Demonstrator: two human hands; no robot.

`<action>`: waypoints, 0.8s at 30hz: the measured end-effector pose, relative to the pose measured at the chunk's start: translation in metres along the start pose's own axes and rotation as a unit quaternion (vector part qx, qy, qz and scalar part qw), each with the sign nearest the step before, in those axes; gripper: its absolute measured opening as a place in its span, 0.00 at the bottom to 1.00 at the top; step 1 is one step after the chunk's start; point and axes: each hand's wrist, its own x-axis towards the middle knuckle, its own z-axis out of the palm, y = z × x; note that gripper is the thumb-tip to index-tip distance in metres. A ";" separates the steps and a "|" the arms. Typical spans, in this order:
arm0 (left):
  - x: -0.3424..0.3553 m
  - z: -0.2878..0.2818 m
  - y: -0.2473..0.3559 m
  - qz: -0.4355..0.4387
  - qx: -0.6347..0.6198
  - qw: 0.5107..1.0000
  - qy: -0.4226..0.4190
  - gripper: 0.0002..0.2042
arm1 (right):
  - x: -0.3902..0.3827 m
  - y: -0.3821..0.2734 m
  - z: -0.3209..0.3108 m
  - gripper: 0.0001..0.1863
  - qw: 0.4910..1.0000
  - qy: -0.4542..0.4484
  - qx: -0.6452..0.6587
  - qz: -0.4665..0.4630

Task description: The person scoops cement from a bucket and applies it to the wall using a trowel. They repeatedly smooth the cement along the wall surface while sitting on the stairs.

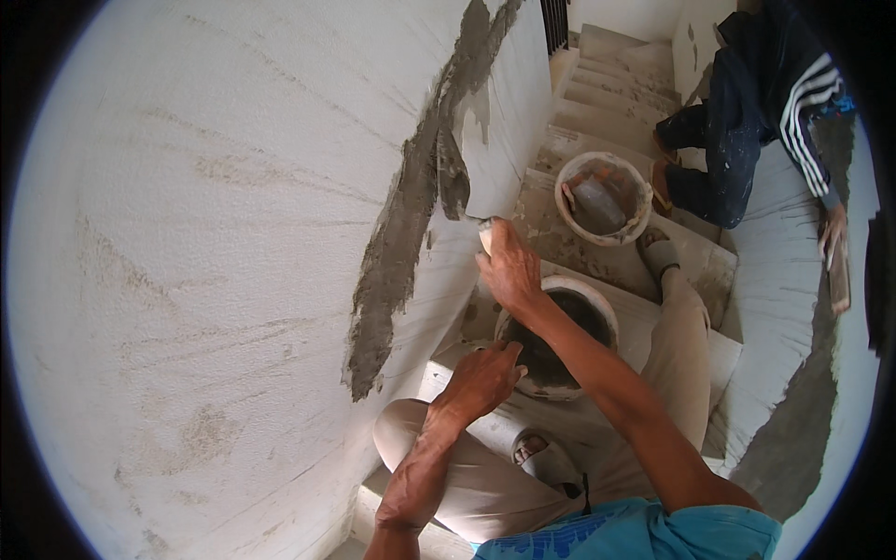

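Note:
My right hand [509, 271] grips the pale handle [485, 238] of a trowel. Its mortar-coated blade [453, 182] lies against the rough grey mortar strip [387, 285] on the white left wall [205, 280]. Below, my left hand [481, 378] is closed over the near-left rim of a bucket [597, 308] of dark grey mortar, which stands on a stair between my legs. A second bucket [569, 177] sits higher up, holding tools and some reddish pieces that I cannot make out.
Concrete stairs [607, 79] rise ahead. At upper right another person [747, 112] in dark clothes bends toward the right wall [756, 289], one hand [831, 233] holding a flat tool on a grey strip. A dark railing [555, 23] shows at the top.

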 end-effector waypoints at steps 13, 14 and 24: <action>0.000 -0.001 -0.005 -0.004 -0.007 1.000 0.007 0.20 | 0.078 0.007 -0.022 0.20 0.994 0.094 0.045 -0.019; 0.001 0.001 -0.006 0.002 -0.006 1.000 0.013 0.20 | 0.080 0.010 -0.019 0.21 0.995 0.095 0.036 -0.024; 0.003 -0.002 -0.006 -0.010 -0.001 1.000 -0.017 0.21 | 0.038 0.000 -0.002 0.23 1.000 0.021 0.006 -0.013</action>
